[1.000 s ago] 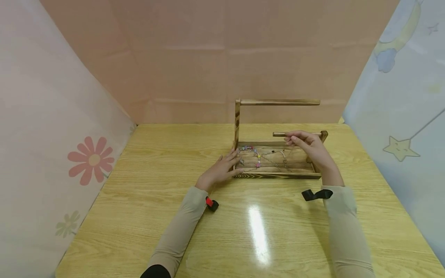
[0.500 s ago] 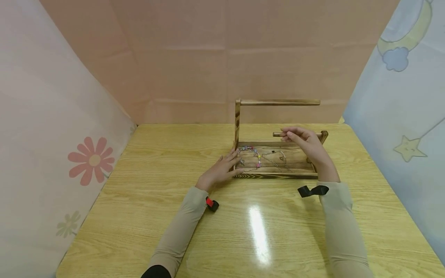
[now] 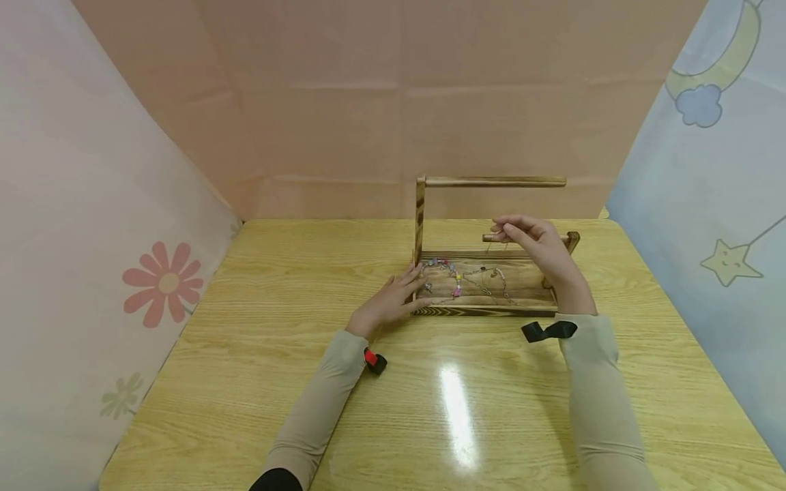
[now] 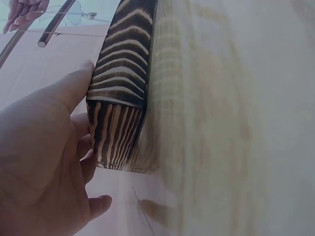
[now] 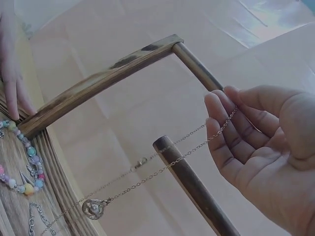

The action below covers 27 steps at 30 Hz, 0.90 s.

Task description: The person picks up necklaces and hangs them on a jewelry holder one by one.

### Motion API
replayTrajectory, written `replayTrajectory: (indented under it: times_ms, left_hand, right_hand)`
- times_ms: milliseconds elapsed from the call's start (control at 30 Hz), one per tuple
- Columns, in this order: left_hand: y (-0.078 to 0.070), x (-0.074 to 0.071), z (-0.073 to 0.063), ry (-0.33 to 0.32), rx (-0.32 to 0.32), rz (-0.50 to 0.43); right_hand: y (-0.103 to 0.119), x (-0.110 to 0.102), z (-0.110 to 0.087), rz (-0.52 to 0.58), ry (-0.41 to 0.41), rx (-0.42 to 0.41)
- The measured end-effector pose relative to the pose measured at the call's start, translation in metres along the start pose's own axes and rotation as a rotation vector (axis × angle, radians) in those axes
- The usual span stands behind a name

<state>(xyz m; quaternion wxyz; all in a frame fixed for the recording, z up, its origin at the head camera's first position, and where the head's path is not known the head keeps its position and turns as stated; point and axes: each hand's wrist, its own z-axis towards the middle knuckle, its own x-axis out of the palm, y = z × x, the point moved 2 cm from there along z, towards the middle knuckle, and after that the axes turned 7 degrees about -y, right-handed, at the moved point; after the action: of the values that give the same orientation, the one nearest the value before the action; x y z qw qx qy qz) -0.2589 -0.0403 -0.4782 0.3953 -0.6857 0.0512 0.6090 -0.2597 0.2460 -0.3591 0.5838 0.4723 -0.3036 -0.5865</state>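
Thin metal chain necklace with round pendant (image 5: 93, 209): I see it suspended beside a short brown wooden rod (image 5: 197, 189); contact, I cannot tell.
Right hand (image 5: 275, 132): thumb and fingertips pinching the chain.
Left hand (image 3: 387, 301): fingers spread against the striped brown wooden stand (image 3: 488, 311).
Stand floor: multicoloured beaded bracelet (image 5: 31, 151), left end.

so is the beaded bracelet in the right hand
No, the right hand holds a thin chain with a round pendant, while the beaded bracelet lies in the wooden tray.
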Motion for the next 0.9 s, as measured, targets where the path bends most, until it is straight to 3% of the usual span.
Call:
replayTrajectory:
  times_ms: [500,700,900]
  left_hand:
    - [0.002,0.003,0.002,-0.004,0.0,-0.005]
    - [-0.001,0.002,0.0,0.002,-0.01,-0.012]
    - [-0.001,0.001,-0.001,0.001,-0.014,-0.012]
  right_hand:
    - [0.008,0.01,0.008,0.056,0.018,-0.022]
    - [0.011,0.014,0.012,0.041,0.018,0.02]
    - [0.012,0.017,0.016,0.028,0.023,0.011]
